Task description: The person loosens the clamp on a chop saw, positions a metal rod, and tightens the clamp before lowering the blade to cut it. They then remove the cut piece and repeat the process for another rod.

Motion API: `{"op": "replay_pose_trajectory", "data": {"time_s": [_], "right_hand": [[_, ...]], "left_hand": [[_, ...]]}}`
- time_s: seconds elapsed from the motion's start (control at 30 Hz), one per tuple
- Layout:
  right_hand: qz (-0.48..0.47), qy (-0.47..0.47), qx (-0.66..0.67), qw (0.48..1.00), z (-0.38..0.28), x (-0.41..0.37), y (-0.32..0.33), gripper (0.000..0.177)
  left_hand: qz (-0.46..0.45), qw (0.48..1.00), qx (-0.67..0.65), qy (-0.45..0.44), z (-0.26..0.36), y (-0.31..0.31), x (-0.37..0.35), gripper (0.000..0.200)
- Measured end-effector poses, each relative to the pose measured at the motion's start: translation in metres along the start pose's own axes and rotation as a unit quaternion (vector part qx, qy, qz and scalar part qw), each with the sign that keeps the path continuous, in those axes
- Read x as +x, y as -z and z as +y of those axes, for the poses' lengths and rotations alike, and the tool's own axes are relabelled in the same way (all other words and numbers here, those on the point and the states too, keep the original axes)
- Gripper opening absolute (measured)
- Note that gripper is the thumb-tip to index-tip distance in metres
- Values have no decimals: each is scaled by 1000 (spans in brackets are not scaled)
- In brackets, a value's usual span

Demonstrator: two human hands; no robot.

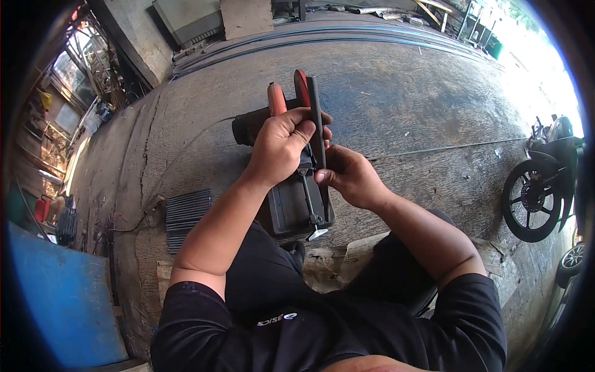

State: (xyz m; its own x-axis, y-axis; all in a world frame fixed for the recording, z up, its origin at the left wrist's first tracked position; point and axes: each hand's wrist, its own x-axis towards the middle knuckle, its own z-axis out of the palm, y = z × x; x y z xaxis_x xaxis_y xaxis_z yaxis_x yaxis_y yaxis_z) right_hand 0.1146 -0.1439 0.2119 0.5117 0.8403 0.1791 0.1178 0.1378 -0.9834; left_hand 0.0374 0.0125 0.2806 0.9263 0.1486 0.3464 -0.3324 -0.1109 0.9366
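Observation:
A dark flat metal bar (315, 99) stands lengthwise in front of me, over a cut-off saw. My left hand (284, 144) is closed around the bar, thumb pressed along its side. Lower down, my right hand (352, 175) pinches the bar's near end between thumb and fingers. Beneath both hands sits the cut-off saw (282, 214), with an orange-red handle (276, 99), a red blade guard (301, 85) and a black base. A clamp screw (308, 195) with a pale crank handle (317, 234) runs toward me along the base. My hands hide the saw's middle and the blade.
A bundle of short dark metal bars (188, 214) lies left of the saw. Long metal lengths (322, 36) stretch across the far floor. A motorcycle wheel (531, 200) stands at right, a blue panel (62, 297) at left. A cable (180, 152) trails leftward from the saw.

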Motion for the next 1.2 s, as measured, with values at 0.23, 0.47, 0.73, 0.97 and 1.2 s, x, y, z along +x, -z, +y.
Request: {"op": "replay_pose_trajectory", "data": {"time_s": [0.23,0.47,0.73,0.97,1.2], "right_hand": [[-26,-35,-7,999,1,1,0,25],[12,-50,92,994,6,4,5,32],[267,-243,-150,920,36,49,111,35],[98,-199,-412,884,89,84,173,29],[47,-167,-397,902,145,98,182,30]], "left_hand": [[38,999,26,-1,-5,0,1,14],[49,993,108,6,-18,2,11,24],[170,957,230,44,-34,49,26,26],[234,939,184,174,-66,94,46,64],[154,953,-32,259,-72,78,62,61]]}}
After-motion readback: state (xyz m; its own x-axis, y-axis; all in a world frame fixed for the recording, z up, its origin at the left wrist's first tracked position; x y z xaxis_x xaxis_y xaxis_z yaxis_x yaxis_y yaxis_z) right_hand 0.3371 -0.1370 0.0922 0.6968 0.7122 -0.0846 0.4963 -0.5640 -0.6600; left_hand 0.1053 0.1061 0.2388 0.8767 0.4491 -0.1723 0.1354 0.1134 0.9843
